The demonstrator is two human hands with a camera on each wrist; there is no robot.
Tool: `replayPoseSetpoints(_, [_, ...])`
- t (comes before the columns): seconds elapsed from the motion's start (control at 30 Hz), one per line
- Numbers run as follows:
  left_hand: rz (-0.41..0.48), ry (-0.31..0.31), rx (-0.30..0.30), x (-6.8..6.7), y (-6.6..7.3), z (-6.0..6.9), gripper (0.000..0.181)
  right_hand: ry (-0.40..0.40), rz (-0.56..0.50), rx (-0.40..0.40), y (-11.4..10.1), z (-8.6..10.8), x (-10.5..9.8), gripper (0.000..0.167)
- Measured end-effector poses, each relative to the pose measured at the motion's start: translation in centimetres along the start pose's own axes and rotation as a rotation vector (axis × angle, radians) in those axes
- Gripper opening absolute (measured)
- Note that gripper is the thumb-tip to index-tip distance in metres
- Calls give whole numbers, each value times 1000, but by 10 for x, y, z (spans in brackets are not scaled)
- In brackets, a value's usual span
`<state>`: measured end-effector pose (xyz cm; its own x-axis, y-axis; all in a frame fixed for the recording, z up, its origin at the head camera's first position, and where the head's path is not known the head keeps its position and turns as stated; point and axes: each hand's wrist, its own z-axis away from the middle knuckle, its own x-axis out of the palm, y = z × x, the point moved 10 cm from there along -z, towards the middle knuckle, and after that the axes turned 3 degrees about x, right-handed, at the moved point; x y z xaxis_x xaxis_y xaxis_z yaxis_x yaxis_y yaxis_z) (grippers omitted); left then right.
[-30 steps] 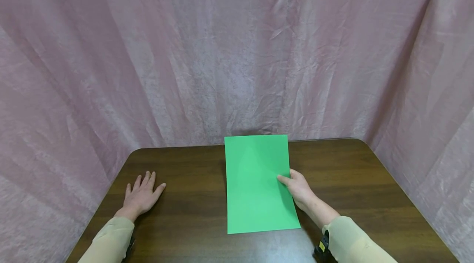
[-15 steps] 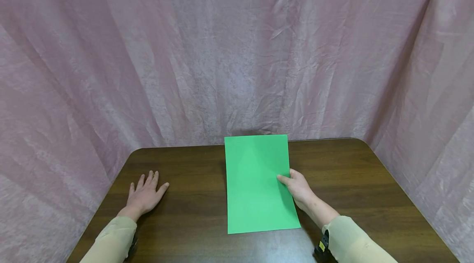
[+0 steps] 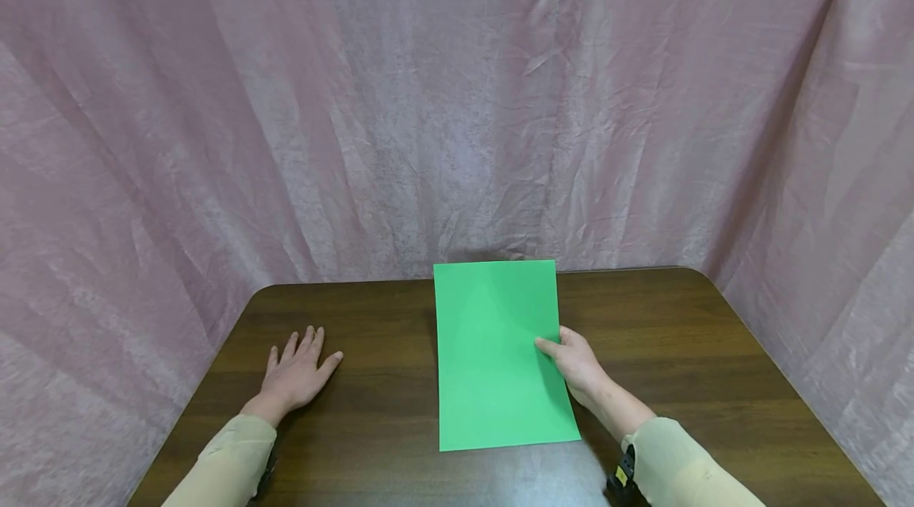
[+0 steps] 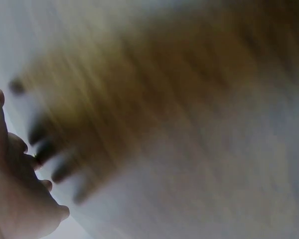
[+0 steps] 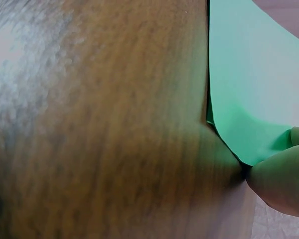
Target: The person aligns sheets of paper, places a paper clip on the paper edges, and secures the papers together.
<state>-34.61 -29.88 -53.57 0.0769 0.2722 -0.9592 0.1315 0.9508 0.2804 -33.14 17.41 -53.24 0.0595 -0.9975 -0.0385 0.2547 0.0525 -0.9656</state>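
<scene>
A plain green sheet of paper (image 3: pixel 500 356) stands out at the centre of the head view. My right hand (image 3: pixel 580 368) pinches its right edge, thumb on top and the other fingers mostly hidden beneath. In the right wrist view, the paper (image 5: pixel 254 89) bends up from the tabletop near the gripping hand (image 5: pixel 284 179). My left hand (image 3: pixel 296 376) is palm down over the table's left side, fingers spread and holding nothing. The left wrist view has this hand (image 4: pixel 20 184) at its left edge beside a dark blurred reflection; whether it touches the surface I cannot tell.
The brown wood-grain table (image 3: pixel 378 412) has rounded far corners and a shiny surface. Pink curtains (image 3: pixel 400 110) hang behind it and along both sides. A dark band with a yellow mark (image 3: pixel 621 477) sits at the right wrist.
My left hand has shifted to the right over the table, towards the paper, with its fingers still spread. The right hand and the green paper have stayed in place.
</scene>
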Motion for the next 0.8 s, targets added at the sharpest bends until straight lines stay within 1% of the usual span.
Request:
replayPoseSetpoints(0.2, [-23,-9,37,4,17,-2,85,-2,-8,4,2,-1,0,40])
replayPoseSetpoints(0.47, [-26,-18,86,6,45,-3,82,-4,-4,0,1,-1,0,41])
replayPoseSetpoints(0.57, [-31,-22,103,10,53,-6,82,-3,-1,-2,2,-1,0,40])
replayPoseSetpoints(0.8, [-33,-26,151,23,66,-13,83,-1,4,-11,1,-1,0,39])
